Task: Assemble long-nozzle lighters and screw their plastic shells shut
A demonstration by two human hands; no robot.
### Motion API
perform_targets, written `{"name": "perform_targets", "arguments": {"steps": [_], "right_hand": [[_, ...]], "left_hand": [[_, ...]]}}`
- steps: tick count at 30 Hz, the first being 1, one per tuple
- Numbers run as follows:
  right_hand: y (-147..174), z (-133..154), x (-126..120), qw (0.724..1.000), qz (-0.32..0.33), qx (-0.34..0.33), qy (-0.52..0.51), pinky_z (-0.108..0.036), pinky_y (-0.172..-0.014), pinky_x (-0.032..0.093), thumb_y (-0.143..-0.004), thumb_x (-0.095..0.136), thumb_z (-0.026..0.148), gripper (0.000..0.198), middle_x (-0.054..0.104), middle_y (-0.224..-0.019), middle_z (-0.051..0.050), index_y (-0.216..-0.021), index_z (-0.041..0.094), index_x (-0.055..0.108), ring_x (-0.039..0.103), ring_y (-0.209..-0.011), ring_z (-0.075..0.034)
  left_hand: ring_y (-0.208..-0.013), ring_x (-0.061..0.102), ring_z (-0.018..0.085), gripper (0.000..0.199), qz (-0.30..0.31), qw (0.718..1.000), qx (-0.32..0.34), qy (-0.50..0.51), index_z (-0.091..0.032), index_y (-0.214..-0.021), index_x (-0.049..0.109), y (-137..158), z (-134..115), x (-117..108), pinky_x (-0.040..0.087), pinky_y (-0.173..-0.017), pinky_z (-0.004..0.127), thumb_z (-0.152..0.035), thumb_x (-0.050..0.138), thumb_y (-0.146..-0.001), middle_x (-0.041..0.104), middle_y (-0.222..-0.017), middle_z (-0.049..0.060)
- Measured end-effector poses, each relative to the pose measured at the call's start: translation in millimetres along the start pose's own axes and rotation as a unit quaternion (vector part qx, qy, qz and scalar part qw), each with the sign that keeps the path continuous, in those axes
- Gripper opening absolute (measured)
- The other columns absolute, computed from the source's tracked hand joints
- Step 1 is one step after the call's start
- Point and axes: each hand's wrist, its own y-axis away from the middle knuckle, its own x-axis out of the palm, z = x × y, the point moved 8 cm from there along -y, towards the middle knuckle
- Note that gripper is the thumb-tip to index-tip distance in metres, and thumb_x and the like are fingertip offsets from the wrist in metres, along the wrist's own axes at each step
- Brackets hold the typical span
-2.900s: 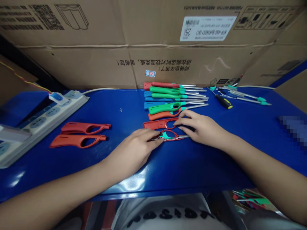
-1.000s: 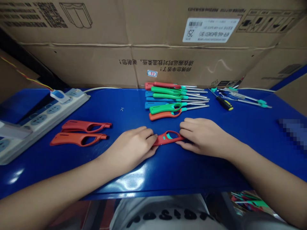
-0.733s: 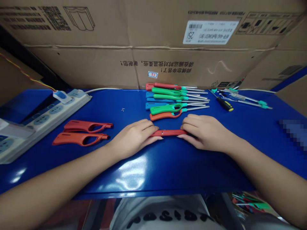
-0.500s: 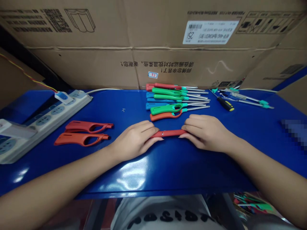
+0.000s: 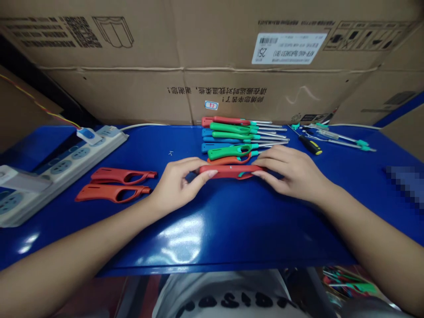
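Observation:
A red utility lighter (image 5: 228, 171) lies crosswise between my two hands, just in front of a row of other lighters. My left hand (image 5: 180, 181) pinches its left end between thumb and fingers. At the opposite end, the fingers of my right hand (image 5: 286, 170) are closed on it and hide its tip. A bit of teal shows on the lighter's near side, close to the right hand. Behind it, several red, green, blue and orange lighters (image 5: 230, 151) with metal tubes lie side by side. Two empty-looking handle shells, one red (image 5: 112, 174) and one orange (image 5: 102, 192), rest left of my left hand.
A white power strip (image 5: 71, 163) with plugs runs along the left. At the back right lie a black-and-yellow screwdriver (image 5: 309, 144) and metal tubes with teal parts (image 5: 347, 139). A cardboard box (image 5: 139, 95) walls off the back of the blue table (image 5: 232, 234).
Both hands have moved the red lighter away from me, nearer the row. It has turned so that more of its side and some teal show, and the left fingers have shifted along it.

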Motion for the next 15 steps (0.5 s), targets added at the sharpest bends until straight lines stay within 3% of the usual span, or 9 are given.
{"name": "perform_targets", "arguments": {"steps": [2,5,8,10,12,15], "right_hand": [[-2.3,9.2,-6.8,0.999,-0.041,-0.019,0.021,-0.040,-0.090,0.045,-0.095,0.065,0.037,0.029,0.073,-0.110,-0.011,-0.115,0.017,0.067,0.065,-0.098,-0.024],[-4.4,29.6,-11.5,0.993,-0.073,-0.075,0.050,-0.043,-0.096,0.041,-0.091,0.071,0.036,0.029,0.076,-0.108,-0.006,-0.114,0.020,0.066,0.065,-0.097,-0.023],[-4.0,43.3,-16.5,0.986,-0.116,-0.101,0.070,-0.038,-0.093,0.043,-0.090,0.073,0.024,0.018,0.078,-0.095,-0.001,-0.105,0.021,0.066,0.065,-0.088,-0.017],[-3.3,45.7,-18.0,0.983,-0.135,-0.094,0.077,-0.037,-0.089,0.043,-0.090,0.072,0.020,0.014,0.078,-0.089,-0.001,-0.102,0.020,0.065,0.065,-0.083,-0.016],[-2.7,44.9,-17.4,0.984,-0.141,-0.083,0.072,-0.036,-0.086,0.044,-0.091,0.071,0.020,0.011,0.076,-0.085,-0.002,-0.100,0.019,0.065,0.064,-0.079,-0.016],[-2.6,41.0,-13.5,0.989,-0.129,-0.059,0.030,-0.037,-0.084,0.044,-0.092,0.069,0.021,0.008,0.074,-0.083,-0.003,-0.097,0.018,0.063,0.063,-0.078,-0.017]], "left_hand": [[-0.058,0.057,0.010,0.030,0.011,0.973,-0.167,0.158,-0.013,-0.079,0.073,4.4,22.1,11.4,0.047,-0.059,0.020,-0.038,0.066,-0.092,0.067,-0.066,0.003],[-0.050,0.052,0.007,0.029,0.033,0.873,-0.347,0.341,-0.011,-0.075,0.072,17.9,39.6,35.6,0.045,-0.052,0.017,-0.037,0.070,-0.089,0.069,-0.066,0.004],[-0.050,0.054,0.006,0.025,0.021,0.802,-0.442,0.401,-0.010,-0.074,0.070,28.3,44.6,45.7,0.045,-0.050,0.015,-0.028,0.069,-0.091,0.067,-0.064,0.005],[-0.049,0.053,0.005,0.025,0.031,0.780,-0.469,0.414,-0.010,-0.075,0.068,32.4,42.8,49.4,0.044,-0.050,0.014,-0.026,0.065,-0.094,0.065,-0.062,0.004],[-0.048,0.052,0.005,0.028,0.065,0.803,-0.442,0.394,-0.011,-0.076,0.067,30.8,36.5,49.4,0.045,-0.050,0.015,-0.029,0.061,-0.097,0.064,-0.062,0.002],[-0.057,0.059,0.010,0.031,0.106,0.924,-0.281,0.236,-0.014,-0.094,0.070,18.9,18.6,36.3,0.052,-0.061,0.022,-0.037,0.051,-0.102,0.068,-0.071,0.002]]}}
